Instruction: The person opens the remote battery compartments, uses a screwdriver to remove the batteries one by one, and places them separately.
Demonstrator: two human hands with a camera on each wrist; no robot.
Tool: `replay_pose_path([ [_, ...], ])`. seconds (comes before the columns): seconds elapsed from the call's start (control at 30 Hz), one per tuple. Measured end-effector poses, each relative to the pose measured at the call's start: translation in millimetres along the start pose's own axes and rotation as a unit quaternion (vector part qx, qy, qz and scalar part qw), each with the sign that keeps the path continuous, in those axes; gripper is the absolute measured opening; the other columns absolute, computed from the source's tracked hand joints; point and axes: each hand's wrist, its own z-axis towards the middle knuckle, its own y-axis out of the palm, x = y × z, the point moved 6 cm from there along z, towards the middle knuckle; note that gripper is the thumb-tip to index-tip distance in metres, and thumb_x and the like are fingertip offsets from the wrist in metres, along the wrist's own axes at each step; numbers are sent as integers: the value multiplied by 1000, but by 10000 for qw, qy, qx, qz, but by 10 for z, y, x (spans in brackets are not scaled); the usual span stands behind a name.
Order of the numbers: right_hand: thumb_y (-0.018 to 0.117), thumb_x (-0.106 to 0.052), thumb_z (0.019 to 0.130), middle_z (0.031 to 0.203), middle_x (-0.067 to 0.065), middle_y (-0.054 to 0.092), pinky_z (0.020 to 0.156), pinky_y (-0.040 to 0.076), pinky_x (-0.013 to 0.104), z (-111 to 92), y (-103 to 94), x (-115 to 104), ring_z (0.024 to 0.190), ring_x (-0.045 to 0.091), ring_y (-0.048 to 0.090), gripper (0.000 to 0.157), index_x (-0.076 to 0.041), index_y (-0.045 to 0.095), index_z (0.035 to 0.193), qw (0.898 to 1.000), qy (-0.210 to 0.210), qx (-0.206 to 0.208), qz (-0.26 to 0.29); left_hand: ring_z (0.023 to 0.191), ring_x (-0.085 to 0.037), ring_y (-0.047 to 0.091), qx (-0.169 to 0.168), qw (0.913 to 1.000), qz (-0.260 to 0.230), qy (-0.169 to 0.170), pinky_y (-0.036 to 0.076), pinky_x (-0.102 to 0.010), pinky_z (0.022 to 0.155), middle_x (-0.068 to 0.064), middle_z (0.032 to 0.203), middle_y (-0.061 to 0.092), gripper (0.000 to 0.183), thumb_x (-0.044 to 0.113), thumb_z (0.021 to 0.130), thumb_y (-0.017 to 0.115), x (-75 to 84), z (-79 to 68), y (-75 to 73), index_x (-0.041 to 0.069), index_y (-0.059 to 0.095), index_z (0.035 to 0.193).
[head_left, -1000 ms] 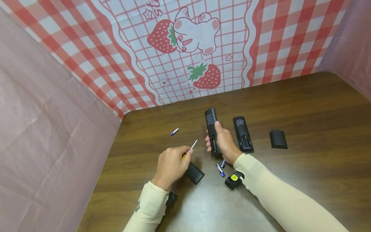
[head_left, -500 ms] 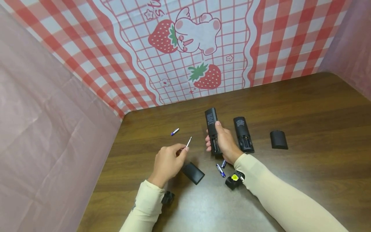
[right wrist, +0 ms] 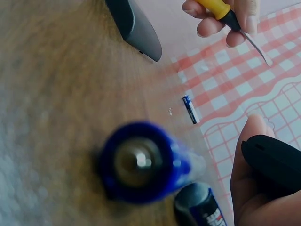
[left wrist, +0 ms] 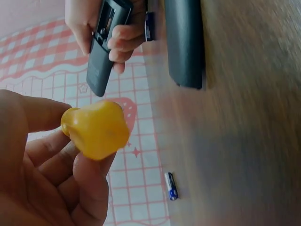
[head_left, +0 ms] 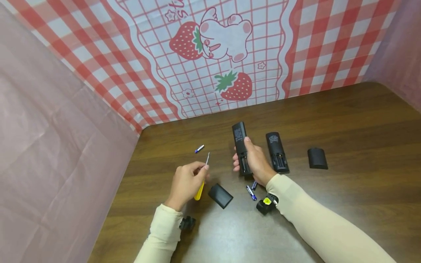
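Note:
My left hand (head_left: 188,184) pinches a screwdriver with a yellow handle (head_left: 199,191) and a thin metal shaft pointing away; its handle end (left wrist: 96,131) faces the left wrist camera. In my right hand (head_left: 258,162) is a black remote control (head_left: 239,137), held back side up with its battery bay uncovered. A single battery (head_left: 199,148) lies beyond my left hand. Two more batteries (head_left: 251,193) lie just below my right hand, one partly hidden by it. Between the hands, nearer me, rests a black battery cover (head_left: 220,196).
A second black remote (head_left: 277,152) lies right of my right hand, its battery bay open. Farther right is another black cover (head_left: 317,158). The wooden table (head_left: 355,120) meets a checked cloth (head_left: 315,47) at the back, with pink cloth at both sides.
My left hand has moved left and slightly away from me with the screwdriver, whose shaft has turned more upright in the head view. The right hand and its remote stay in place.

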Motion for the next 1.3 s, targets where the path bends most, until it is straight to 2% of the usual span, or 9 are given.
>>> replay_pose_path([
  [0.17, 23, -47, 109, 84, 11, 62, 59, 58, 38, -12, 5, 1, 63, 17, 63, 69, 13, 44, 134, 10000, 34, -19, 64, 59, -13, 67, -49, 9975, -550, -446, 55, -30, 55, -6, 76, 72, 23, 22, 99, 65, -131, -1, -69, 1, 75, 102],
  [0.3, 23, -48, 109, 85, 12, 62, 59, 58, 38, -27, 6, 25, 64, 18, 64, 70, 13, 44, 135, 9999, 81, -45, 79, 59, -16, 67, 51, 9951, -675, -715, 55, -32, 56, -10, 79, 72, 23, 21, 98, 66, -258, 0, -151, 0, 75, 102],
  [0.5, 24, -48, 108, 86, 13, 61, 60, 58, 38, -29, 14, 27, 65, 19, 63, 69, 13, 44, 134, 9998, 82, -130, 116, 58, -17, 67, 237, 9932, -720, -879, 55, -32, 55, -15, 80, 71, 24, 20, 99, 66, -384, 6, -255, -2, 74, 101],
  [0.9, 24, -48, 108, 87, 14, 61, 60, 58, 38, -44, 30, 26, 65, 19, 64, 71, 14, 44, 135, 9998, 104, -166, 42, 67, -19, 69, 268, 9868, -1002, -1240, 54, -26, 59, -16, 86, 73, 23, 18, 99, 66, -577, 24, -346, -3, 75, 102],
  [1.3, 24, -48, 109, 85, 13, 61, 59, 58, 38, -34, 62, 16, 64, 19, 63, 70, 14, 44, 134, 9996, 80, -250, 114, 72, -20, 69, -115, 9831, -1014, -1522, 55, -32, 64, -15, 90, 73, 28, 25, 101, 63, -674, 125, -349, 0, 75, 104],
])
